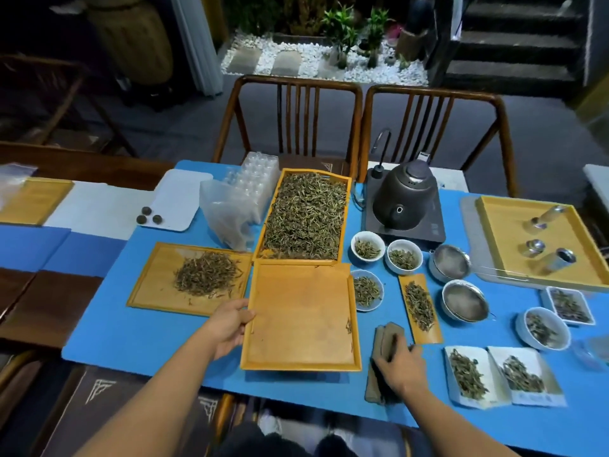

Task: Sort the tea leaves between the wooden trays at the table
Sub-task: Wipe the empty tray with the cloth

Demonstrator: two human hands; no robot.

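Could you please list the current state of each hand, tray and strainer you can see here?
Left hand: grips the near tray's left edge.
Right hand: rests on a brown cloth.
Near tray: almost empty.
Far tray: full of leaves.
Left tray: holds a small pile.
Strainers: empty.

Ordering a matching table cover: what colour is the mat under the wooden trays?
Bright blue mat, plain with no pattern; the head view shows it.

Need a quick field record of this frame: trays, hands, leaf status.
near tray: almost bare, a few leaves at its right edge
far tray: full of tea leaves
left tray: small leaf pile
left hand: grips near tray's left edge
right hand: on a brown brush, grip unclear
table: blue mat
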